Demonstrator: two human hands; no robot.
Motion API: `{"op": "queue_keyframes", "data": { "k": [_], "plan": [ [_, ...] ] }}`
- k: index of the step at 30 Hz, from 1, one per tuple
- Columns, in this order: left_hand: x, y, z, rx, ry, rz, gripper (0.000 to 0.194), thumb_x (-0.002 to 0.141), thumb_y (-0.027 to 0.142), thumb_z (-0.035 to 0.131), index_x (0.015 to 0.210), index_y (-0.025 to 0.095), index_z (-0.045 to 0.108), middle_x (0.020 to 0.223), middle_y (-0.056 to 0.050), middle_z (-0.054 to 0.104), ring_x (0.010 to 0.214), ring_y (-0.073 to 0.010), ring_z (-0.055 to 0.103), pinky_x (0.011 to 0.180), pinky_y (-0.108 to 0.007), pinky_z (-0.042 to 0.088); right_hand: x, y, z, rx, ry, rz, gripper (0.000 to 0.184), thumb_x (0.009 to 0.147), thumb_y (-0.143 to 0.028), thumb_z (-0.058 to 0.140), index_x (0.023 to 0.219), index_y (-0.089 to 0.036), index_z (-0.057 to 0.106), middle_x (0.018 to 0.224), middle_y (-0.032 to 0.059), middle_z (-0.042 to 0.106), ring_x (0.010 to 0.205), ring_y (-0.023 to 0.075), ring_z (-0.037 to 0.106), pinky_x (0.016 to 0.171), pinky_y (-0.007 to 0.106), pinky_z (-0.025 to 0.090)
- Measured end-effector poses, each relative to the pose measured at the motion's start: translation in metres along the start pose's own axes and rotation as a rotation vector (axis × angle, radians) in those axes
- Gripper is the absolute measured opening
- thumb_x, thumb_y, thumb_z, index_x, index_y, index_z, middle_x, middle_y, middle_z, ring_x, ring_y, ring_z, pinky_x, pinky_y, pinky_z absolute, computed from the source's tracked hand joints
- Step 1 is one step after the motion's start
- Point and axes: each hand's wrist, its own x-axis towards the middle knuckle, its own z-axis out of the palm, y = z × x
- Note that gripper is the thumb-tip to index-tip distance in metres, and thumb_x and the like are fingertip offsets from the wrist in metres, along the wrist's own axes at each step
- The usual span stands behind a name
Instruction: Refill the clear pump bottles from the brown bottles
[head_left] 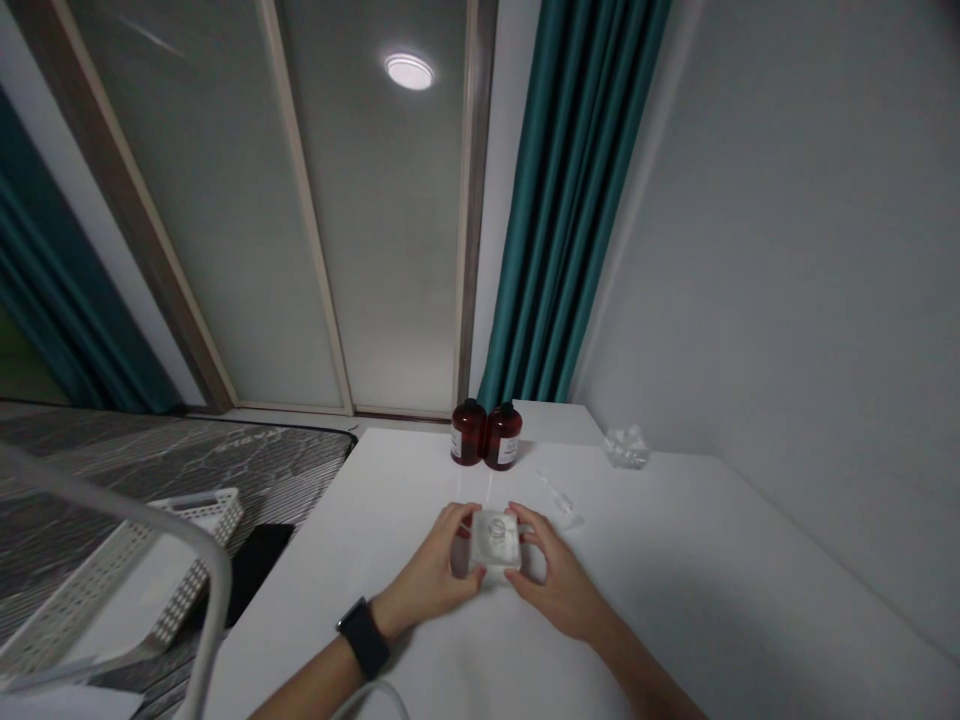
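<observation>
A small square whitish, see-through box (495, 540) with a round form at its middle is held just over the white table (405, 470). My left hand (448, 560) grips its left side, thumb at the near corner and fingers at the far one. On the opposite side my right hand (551, 570) holds it the same way. What the round form is, I cannot make out. Beyond the box stand two dark red bottles (467, 433) with black caps and white labels, side by side. A thin clear item (559, 498) lies past my right hand.
Crumpled clear plastic (627, 447) lies at the back right near the wall. Left of the table are a white perforated basket (124, 575) and a black flat thing (259, 570). A pale curved tube (214, 570) crosses the near left.
</observation>
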Motion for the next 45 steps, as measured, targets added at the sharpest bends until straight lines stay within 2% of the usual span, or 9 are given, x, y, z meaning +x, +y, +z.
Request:
{"op": "queue_keyframes", "data": {
  "k": [11, 15, 21, 23, 29, 35, 40, 45],
  "plan": [
    [0.002, 0.012, -0.008, 0.021, -0.061, -0.031, 0.062, 0.073, 0.012, 0.065, 0.130, 0.019, 0.042, 0.123, -0.011, 0.052, 0.111, -0.0261, 0.054, 0.099, -0.044, 0.047, -0.002, 0.005, 0.005, -0.011, 0.037, -0.015, 0.071, 0.078, -0.014, 0.064, 0.143, -0.029, 0.040, 0.143, 0.0101, 0.049, 0.124, 0.0250, 0.054, 0.105, 0.045, 0.047],
    [0.012, 0.019, -0.019, 0.083, -0.155, -0.037, 0.058, 0.070, 0.013, 0.066, 0.124, 0.018, 0.046, 0.115, -0.009, 0.054, 0.104, -0.0248, 0.055, 0.088, -0.039, 0.052, -0.002, 0.004, 0.004, -0.055, 0.038, -0.022, 0.071, 0.078, -0.015, 0.064, 0.144, -0.028, 0.040, 0.142, 0.0099, 0.050, 0.126, 0.0252, 0.053, 0.107, 0.046, 0.044],
    [0.025, 0.027, -0.034, 0.132, -0.279, -0.076, 0.051, 0.066, 0.017, 0.070, 0.113, 0.017, 0.051, 0.110, -0.007, 0.057, 0.097, -0.0236, 0.056, 0.090, -0.040, 0.050, -0.002, 0.006, 0.002, -0.141, 0.040, -0.012, 0.070, 0.079, -0.016, 0.064, 0.144, -0.026, 0.040, 0.144, 0.0101, 0.049, 0.133, 0.0263, 0.047, 0.114, 0.049, 0.036],
    [0.023, 0.026, -0.033, 0.117, -0.267, -0.080, 0.050, 0.067, 0.018, 0.069, 0.113, 0.017, 0.051, 0.109, -0.007, 0.057, 0.097, -0.0237, 0.056, 0.090, -0.040, 0.049, -0.003, 0.006, 0.002, -0.154, 0.038, -0.030, 0.070, 0.079, -0.016, 0.064, 0.144, -0.026, 0.040, 0.144, 0.0101, 0.049, 0.134, 0.0263, 0.045, 0.114, 0.049, 0.035],
    [0.008, 0.019, -0.024, 0.085, -0.153, 0.032, 0.056, 0.077, 0.027, 0.065, 0.128, 0.018, 0.044, 0.121, -0.011, 0.054, 0.111, -0.0281, 0.054, 0.097, -0.043, 0.046, -0.003, 0.004, 0.001, -0.185, 0.035, -0.045, 0.069, 0.080, -0.017, 0.064, 0.144, -0.026, 0.041, 0.143, 0.0102, 0.051, 0.135, 0.0267, 0.045, 0.115, 0.049, 0.035],
    [0.003, 0.012, -0.018, 0.105, -0.103, -0.012, 0.058, 0.079, 0.028, 0.067, 0.130, 0.019, 0.043, 0.123, -0.012, 0.054, 0.110, -0.0282, 0.054, 0.091, -0.042, 0.048, -0.003, 0.007, -0.003, -0.255, 0.043, -0.109, 0.058, 0.089, -0.028, 0.057, 0.145, -0.026, 0.040, 0.146, 0.0100, 0.049, 0.136, 0.0268, 0.043, 0.115, 0.049, 0.034],
    [0.006, 0.015, -0.017, 0.095, -0.088, -0.045, 0.053, 0.078, 0.025, 0.068, 0.126, 0.020, 0.047, 0.118, -0.010, 0.058, 0.104, -0.0260, 0.056, 0.088, -0.039, 0.048, 0.001, 0.012, -0.014, -0.316, 0.129, -0.155, 0.043, 0.098, -0.034, 0.043, 0.140, -0.026, 0.045, 0.139, 0.0096, 0.056, 0.130, 0.0265, 0.049, 0.110, 0.047, 0.038],
    [0.006, 0.014, -0.018, 0.081, -0.081, -0.050, 0.054, 0.076, 0.019, 0.068, 0.126, 0.020, 0.049, 0.119, -0.010, 0.059, 0.104, -0.0254, 0.057, 0.091, -0.040, 0.048, 0.012, 0.023, -0.034, -0.506, 0.294, -0.082, 0.032, 0.095, -0.030, 0.045, 0.125, -0.025, 0.055, 0.125, 0.0084, 0.063, 0.120, 0.0258, 0.056, 0.103, 0.047, 0.041]
  ]
}}
